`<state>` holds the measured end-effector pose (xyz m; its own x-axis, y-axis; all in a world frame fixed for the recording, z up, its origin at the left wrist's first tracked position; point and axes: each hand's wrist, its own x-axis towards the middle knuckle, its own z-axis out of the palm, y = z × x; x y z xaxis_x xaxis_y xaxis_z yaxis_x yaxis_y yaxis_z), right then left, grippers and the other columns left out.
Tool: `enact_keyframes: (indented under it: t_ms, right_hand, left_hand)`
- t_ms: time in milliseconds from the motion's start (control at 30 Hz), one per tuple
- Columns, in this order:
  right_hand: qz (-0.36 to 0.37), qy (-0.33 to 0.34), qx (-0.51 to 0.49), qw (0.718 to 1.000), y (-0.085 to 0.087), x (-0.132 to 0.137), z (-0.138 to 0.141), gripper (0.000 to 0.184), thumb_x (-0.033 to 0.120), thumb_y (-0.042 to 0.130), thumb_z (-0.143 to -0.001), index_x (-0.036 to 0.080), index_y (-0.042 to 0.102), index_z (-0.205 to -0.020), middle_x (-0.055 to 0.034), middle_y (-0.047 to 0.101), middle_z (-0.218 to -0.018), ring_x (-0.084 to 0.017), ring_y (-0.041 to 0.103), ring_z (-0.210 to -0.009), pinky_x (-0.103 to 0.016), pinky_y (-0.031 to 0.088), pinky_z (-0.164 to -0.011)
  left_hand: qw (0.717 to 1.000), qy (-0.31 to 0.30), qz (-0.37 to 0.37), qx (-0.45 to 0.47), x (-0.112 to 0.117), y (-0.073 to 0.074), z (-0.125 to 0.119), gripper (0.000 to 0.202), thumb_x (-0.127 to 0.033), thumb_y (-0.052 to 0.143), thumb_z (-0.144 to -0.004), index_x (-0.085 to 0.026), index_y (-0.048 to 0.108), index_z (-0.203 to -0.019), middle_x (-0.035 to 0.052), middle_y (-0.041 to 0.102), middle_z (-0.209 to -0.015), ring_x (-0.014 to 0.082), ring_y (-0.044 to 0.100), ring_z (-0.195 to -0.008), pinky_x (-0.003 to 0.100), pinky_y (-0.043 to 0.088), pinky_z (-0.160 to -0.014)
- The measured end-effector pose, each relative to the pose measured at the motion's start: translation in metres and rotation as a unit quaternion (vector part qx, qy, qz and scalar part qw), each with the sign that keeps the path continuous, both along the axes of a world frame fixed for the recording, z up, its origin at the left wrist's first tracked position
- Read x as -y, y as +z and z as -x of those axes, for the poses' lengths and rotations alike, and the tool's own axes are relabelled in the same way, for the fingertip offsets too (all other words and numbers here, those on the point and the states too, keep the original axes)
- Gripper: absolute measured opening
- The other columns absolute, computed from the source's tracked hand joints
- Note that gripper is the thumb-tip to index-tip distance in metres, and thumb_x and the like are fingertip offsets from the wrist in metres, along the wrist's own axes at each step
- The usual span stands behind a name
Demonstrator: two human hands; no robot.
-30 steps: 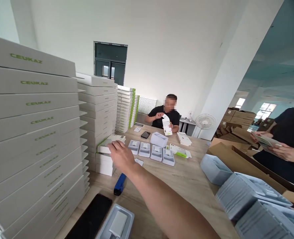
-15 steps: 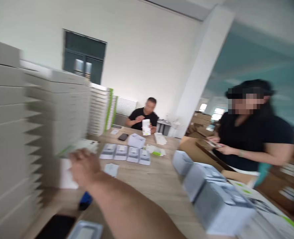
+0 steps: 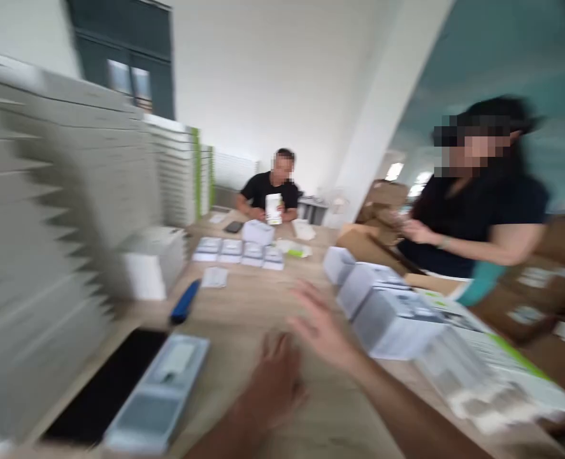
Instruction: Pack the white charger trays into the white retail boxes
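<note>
1. Left hand [image 3: 277, 376] was open and empty over the wooden surface [image 3: 248, 319], near a pale blue tray [image 3: 155, 392].
2. Right hand [image 3: 323, 328] was spread wide, also empty, just beside some blue-gray boxes [image 3: 394, 322].

Camera: mounted on head, single view | Aim: set forward and down | Range: left hand [image 3: 276, 382], right hand [image 3: 323, 328], wooden table [image 3: 244, 319] framed close

White wall [image 3: 263, 83], dark-framed window [image 3: 129, 70] high up, white pillar [image 3: 392, 108], teal ceiling [image 3: 483, 51] beyond
</note>
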<state>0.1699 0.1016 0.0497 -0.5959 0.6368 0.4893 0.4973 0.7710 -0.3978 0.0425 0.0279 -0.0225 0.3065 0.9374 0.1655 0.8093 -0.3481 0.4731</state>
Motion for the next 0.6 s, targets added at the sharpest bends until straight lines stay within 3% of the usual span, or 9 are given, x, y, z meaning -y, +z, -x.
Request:
enact_keyframes:
  t_ms: [67, 167, 267, 367, 467, 600]
  right_hand:
    - [0.08, -0.08, -0.053, 0.992, -0.039, -0.01, -0.044, 0.041, 0.041, 0.052, -0.093, 0.026, 0.056, -0.131, -0.0094, 0.047, -0.148, -0.026, 0.042, -0.138, -0.049, 0.038, -0.113]
    - [0.164, -0.127, -0.084, 0.975, -0.096, -0.003, -0.094, 0.043, 0.046, 0.05, -0.091, 0.028, 0.056, -0.13, -0.0087, 0.045, -0.149, -0.028, 0.039, -0.14, -0.05, 0.044, -0.108]
    - [0.186, -0.157, -0.113, 0.963, -0.131, 0.017, -0.12, 0.045, 0.046, 0.048, -0.091, 0.026, 0.057, -0.13, -0.0105, 0.044, -0.149, -0.028, 0.04, -0.14, -0.052, 0.044, -0.107]
    - [0.183, -0.163, -0.125, 0.961, -0.144, 0.028, -0.121, 0.042, 0.042, 0.048, -0.09, 0.023, 0.059, -0.127, -0.0117, 0.045, -0.148, -0.029, 0.039, -0.14, -0.054, 0.04, -0.111]
    - [0.192, -0.151, -0.133, 0.961, -0.144, 0.027, -0.115, 0.04, 0.035, 0.048, -0.09, 0.023, 0.061, -0.126, -0.0106, 0.045, -0.148, -0.028, 0.038, -0.14, -0.053, 0.037, -0.113]
    - [0.205, -0.141, -0.134, 0.959, -0.142, 0.024, -0.11, 0.04, 0.025, 0.051, -0.086, 0.023, 0.063, -0.124, -0.0109, 0.048, -0.146, -0.027, 0.041, -0.138, -0.053, 0.035, -0.115]
  left_hand:
    - [1.0, 0.01, 0.018, -0.022, 0.014, 0.008, 0.007, 0.063, -0.046, 0.068, -0.081, -0.016, 0.052, -0.135, 0.0184, 0.043, -0.15, 0.0343, 0.033, -0.142, 0.058, 0.017, -0.12]
    - [0.998, 0.034, 0.019, -0.045, 0.039, 0.034, 0.019, 0.062, -0.045, 0.067, -0.081, -0.017, 0.053, -0.134, 0.0158, 0.051, -0.144, 0.0321, 0.044, -0.135, 0.053, 0.028, -0.118]
    - [0.989, 0.108, -0.051, -0.091, 0.074, 0.045, 0.052, 0.059, -0.038, 0.056, -0.089, -0.022, 0.041, -0.144, 0.0123, 0.048, -0.148, 0.0295, 0.043, -0.136, 0.053, 0.033, -0.115]
    - [0.947, 0.199, -0.145, -0.206, 0.108, 0.021, 0.106, 0.056, -0.049, 0.059, -0.085, -0.022, 0.056, -0.134, 0.0143, 0.059, -0.138, 0.036, 0.05, -0.13, 0.06, 0.038, -0.107]
    - [0.921, 0.214, -0.168, -0.28, 0.132, -0.021, 0.144, 0.055, -0.054, 0.054, -0.086, -0.029, 0.055, -0.135, 0.0099, 0.058, -0.14, 0.0389, 0.052, -0.128, 0.068, 0.037, -0.102]
    - [0.926, 0.2, -0.122, -0.295, 0.135, -0.058, 0.138, 0.055, -0.028, 0.039, -0.091, -0.031, 0.037, -0.146, 0.004, 0.042, -0.152, 0.0307, 0.045, -0.137, 0.057, 0.039, -0.103]
